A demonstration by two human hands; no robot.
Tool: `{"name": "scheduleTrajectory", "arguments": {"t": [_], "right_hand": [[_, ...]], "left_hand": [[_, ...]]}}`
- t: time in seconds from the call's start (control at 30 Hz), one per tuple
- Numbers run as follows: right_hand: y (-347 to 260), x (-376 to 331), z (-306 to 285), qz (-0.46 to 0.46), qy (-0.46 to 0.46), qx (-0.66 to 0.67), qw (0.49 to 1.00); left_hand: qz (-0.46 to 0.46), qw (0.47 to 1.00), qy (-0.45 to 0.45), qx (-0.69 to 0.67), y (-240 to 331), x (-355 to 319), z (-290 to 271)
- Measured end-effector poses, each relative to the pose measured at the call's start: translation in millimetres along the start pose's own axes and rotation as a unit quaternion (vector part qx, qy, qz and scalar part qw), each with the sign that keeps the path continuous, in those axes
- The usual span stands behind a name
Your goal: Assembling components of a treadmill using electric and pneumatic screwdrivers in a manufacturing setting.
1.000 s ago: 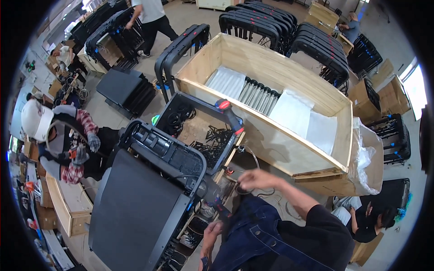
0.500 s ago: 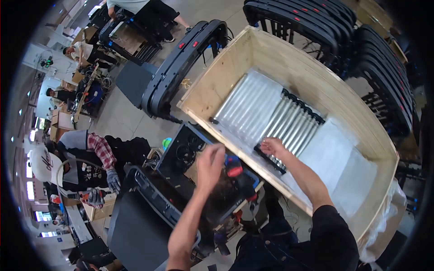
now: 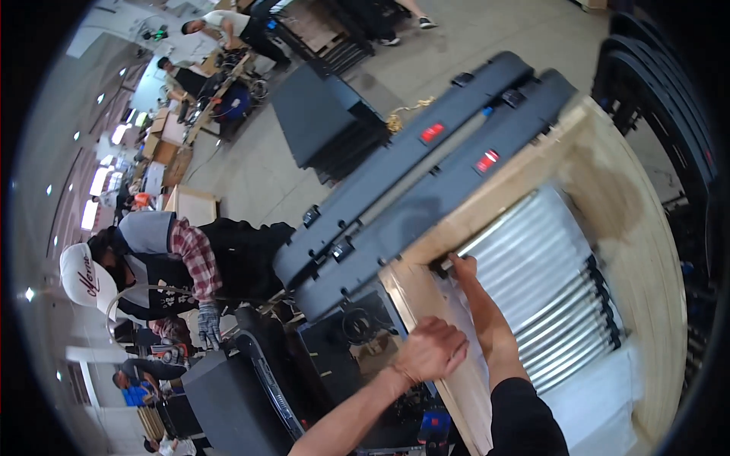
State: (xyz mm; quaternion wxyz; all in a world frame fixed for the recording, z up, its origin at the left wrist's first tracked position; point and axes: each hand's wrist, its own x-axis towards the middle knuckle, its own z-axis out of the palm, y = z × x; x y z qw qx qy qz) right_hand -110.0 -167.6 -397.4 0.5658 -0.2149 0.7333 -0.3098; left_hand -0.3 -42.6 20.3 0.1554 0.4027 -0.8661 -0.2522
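Inside a wooden crate [image 3: 650, 251], silver metal tubes [image 3: 559, 346] with black ends lie side by side in a row. A translucent white sheet [image 3: 544, 251] covers part of them. My right hand [image 3: 464, 267] reaches into the crate's near-left corner, its fingers closed at the black end of the outermost silver tube [image 3: 498, 232]. Over the crate's near wall, my left hand [image 3: 433, 349] hovers with its fingers curled into a loose fist. Whatever it may hold is hidden. Below it sits a dark open machine housing [image 3: 315, 342].
Two long black frame parts [image 3: 411, 205] with red switches stand against the crate's far-left side. A red and black power tool [image 3: 435, 427] lies below my left hand. A gloved co-worker [image 3: 163, 258] bends over a black panel [image 3: 228, 403] at left. More black frames [image 3: 654, 99] stand at right.
My view has swung left. My right hand has gone from the tubes' near ends in the crate's middle to its left corner. My left hand has moved from above the housing to the crate wall.
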Motion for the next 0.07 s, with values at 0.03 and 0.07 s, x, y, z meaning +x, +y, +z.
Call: {"name": "scheduleTrajectory", "arguments": {"t": [0.03,0.07], "right_hand": [[-15,-15,28,-0.012,0.017,0.004,1.0],[-48,-86,91,-0.017,-0.007,0.008,1.0]], "left_hand": [[-0.017,1.0,-0.001,0.016,-8,-7,-3],[-0.071,0.996,-0.007,0.055,-25,-35,-16]]}}
